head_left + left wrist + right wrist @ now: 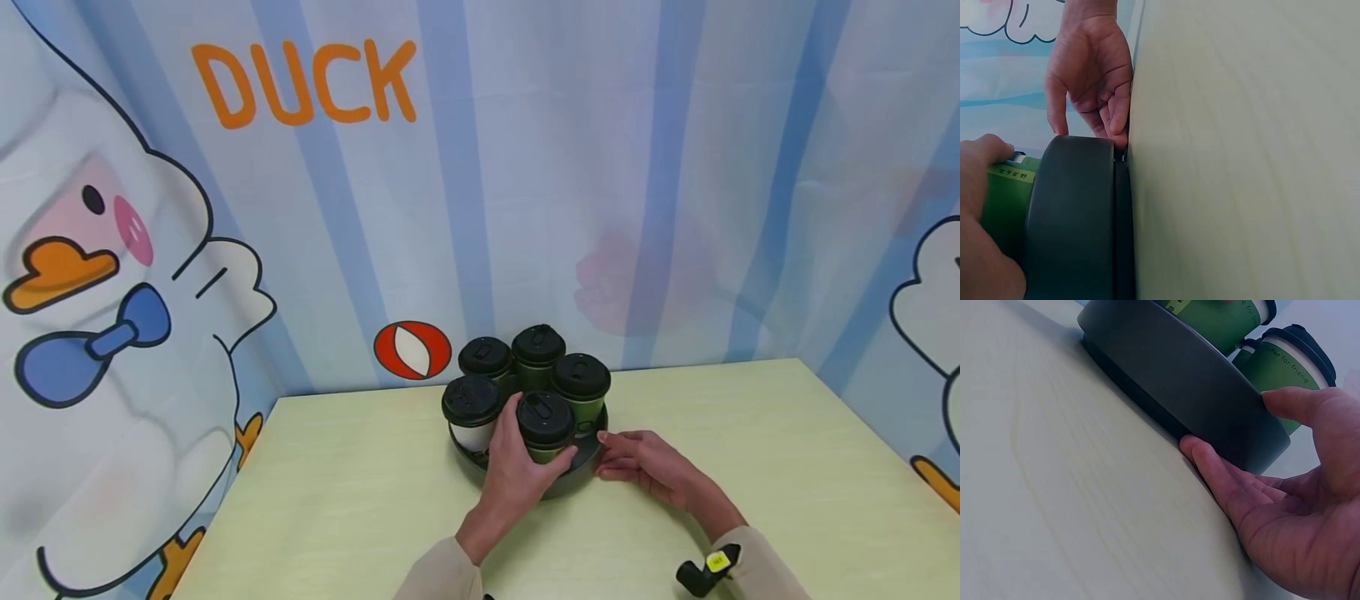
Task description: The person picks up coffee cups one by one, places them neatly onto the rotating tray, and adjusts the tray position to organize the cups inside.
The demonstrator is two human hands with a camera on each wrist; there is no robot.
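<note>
A round dark grey tray (562, 486) with a raised wall holds several paper cups with black lids. My left hand (516, 467) grips the front green cup (545, 421), its thumb and fingers around the sides; in the left wrist view this cup stands inside the tray wall (1072, 212). With my right hand (656, 468) I hold the tray's right side. In the right wrist view the thumb is at the rim and the fingers reach under the tray's lower edge. A white cup (472, 435) stands left of the gripped cup, and another green cup (585, 408) behind it to the right.
The tray stands on a pale wooden table (337, 492), near its back edge. Behind it hangs a blue striped curtain (540, 183) with duck drawings. A black device with a yellow label (708, 569) sits at the right wrist.
</note>
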